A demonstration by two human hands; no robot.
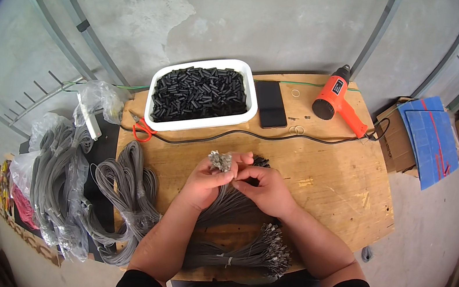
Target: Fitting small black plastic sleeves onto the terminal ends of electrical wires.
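Note:
My left hand (209, 180) is closed round a bunch of silvery metal cable ends (220, 161), which stick up above its fingers over the middle of the table. Close beside it, my right hand (265, 191) pinches thumb and forefinger together near the left fingertips. What sits in that pinch is too small to make out. Beneath and between my hands lies a bundle of thin grey cables (227, 205), with black ends (261, 161) showing just beyond the right hand. Nearer my body, a tied grey cable bundle (228, 258) has bare metal tips fanned to the right.
A white tub (251, 104) of short black sleeves stands at the back, beside a black phone (273, 105) and an orange heat gun (335, 102). The gun's black cord (222, 135) crosses the wooden table (347, 183). Orange-handled pliers (143, 129) and coiled grey cables (130, 182) lie left.

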